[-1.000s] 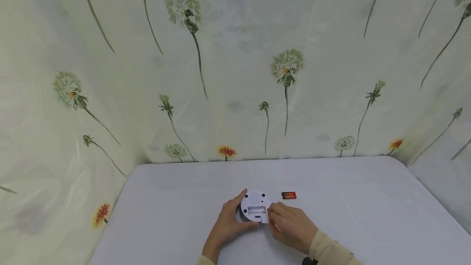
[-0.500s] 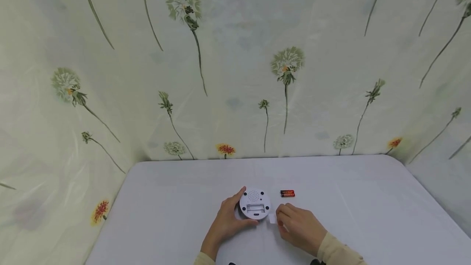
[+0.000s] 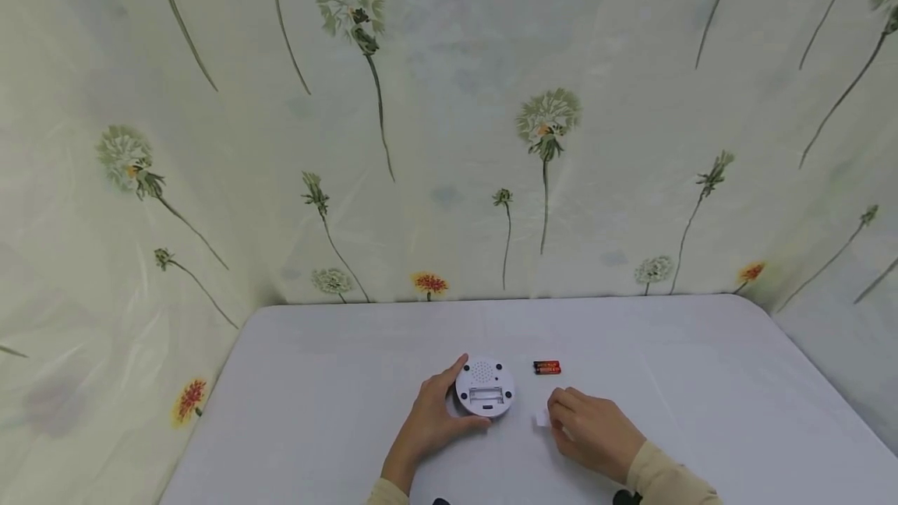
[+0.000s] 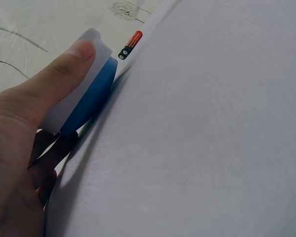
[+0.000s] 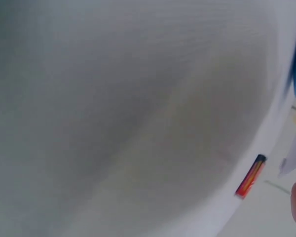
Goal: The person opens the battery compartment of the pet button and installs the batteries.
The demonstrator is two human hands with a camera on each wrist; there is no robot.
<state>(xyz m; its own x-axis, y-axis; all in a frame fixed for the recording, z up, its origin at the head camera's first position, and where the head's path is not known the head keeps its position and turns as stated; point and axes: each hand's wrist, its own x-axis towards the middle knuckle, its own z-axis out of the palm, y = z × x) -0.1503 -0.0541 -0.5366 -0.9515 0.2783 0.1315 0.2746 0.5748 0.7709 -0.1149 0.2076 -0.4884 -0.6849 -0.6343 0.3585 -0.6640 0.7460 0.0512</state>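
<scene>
A round white device (image 3: 484,377) lies with its perforated speaker grille, several dark feet and an uncovered battery compartment facing up. My left hand (image 3: 435,423) grips it by the rim, thumb at the near side and fingers around the left. Its lower part is blue (image 4: 94,96) in the left wrist view. To the right, my right hand (image 3: 595,433) pinches a small white battery cover (image 3: 541,418) over the table, apart from the device. Two red and black batteries (image 3: 547,367) lie side by side beyond the right hand; the right wrist view shows a battery (image 5: 250,177) near the cover.
A white-covered table (image 3: 337,380) lies under everything, with its far edge against a flower-printed curtain (image 3: 449,139). The same printed cloth hangs at the left and right sides. Dark round objects (image 3: 627,497) show at the bottom edge by the wrists.
The battery cover has come away from the device in my right hand, which has moved right with it. My left hand still holds the device, nearly in place.
</scene>
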